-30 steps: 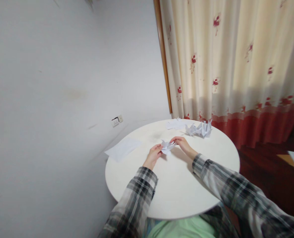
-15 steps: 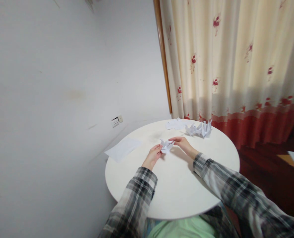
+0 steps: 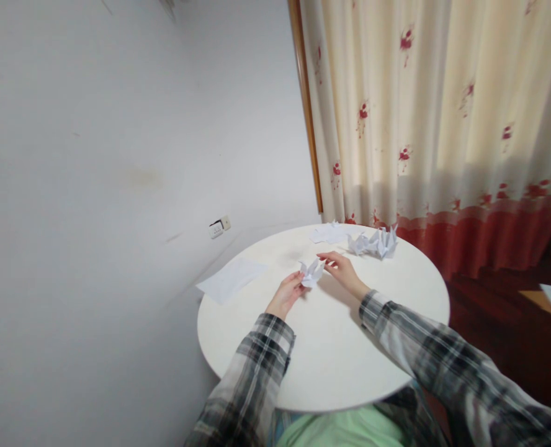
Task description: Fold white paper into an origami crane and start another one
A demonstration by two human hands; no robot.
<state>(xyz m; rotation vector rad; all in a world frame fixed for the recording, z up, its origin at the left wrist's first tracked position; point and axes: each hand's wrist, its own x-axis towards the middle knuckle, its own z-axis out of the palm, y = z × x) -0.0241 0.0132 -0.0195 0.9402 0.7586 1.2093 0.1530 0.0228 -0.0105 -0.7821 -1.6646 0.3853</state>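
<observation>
A small white folded paper crane (image 3: 311,274) is held just above the round white table (image 3: 345,347). My left hand (image 3: 288,292) pinches it from the left side, thumb on top. Close by its right wing tip is my right hand (image 3: 340,269), with fingers bent and a little apart. Nothing shows between those fingers, and whether a fingertip brushes the wing is hard to make out.
Several folded paper cranes (image 3: 373,243) stand at the table's far right. Paper pieces (image 3: 329,233) lie at the far edge, and a white sheet (image 3: 231,279) lies on the left. A wall (image 3: 117,248) borders the left side; a curtain (image 3: 419,124) hangs behind.
My right hand has loosened from the paper crane's right wing and lifted slightly. The wing now points up more. My left hand keeps its hold in the same place.
</observation>
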